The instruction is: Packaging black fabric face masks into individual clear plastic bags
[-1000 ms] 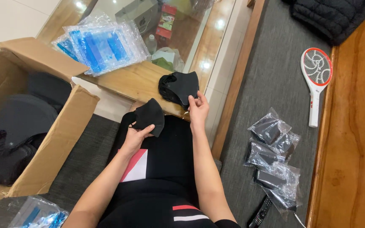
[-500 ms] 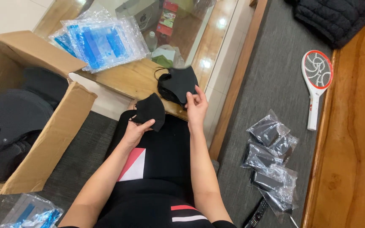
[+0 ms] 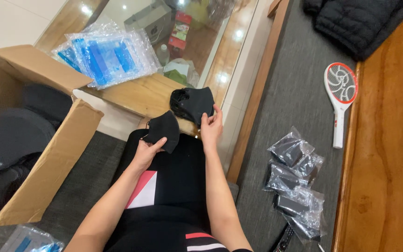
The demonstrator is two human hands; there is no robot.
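Pinching a soft black fabric face mask (image 3: 164, 129) by its lower edge, the left hand (image 3: 144, 154) holds it over the person's lap, thumb and fingers pressed together on the cloth. The mask is matte, curved and cupped in shape, with a thin ear loop at its left side. Just beside it, the right hand (image 3: 211, 127) grips the right edge of a small stack of black masks (image 3: 192, 103) of the same kind, which rests on the near edge of the wooden coffee table (image 3: 141, 95). Behind these, at the table's near left corner, lies a pile of clear crinkled plastic bags with blue print (image 3: 106, 56); the tabletop beyond is glossy glass. To the left an open cardboard box (image 3: 47, 154) holds dark, rounded fabric pieces, too blurred to name. On the grey carpet (image 3: 285, 93) to the right lie several glossy clear packets with black contents (image 3: 295, 179), and past them a racket-shaped electric fly swatter (image 3: 340, 98), white-handled with an orange rim.
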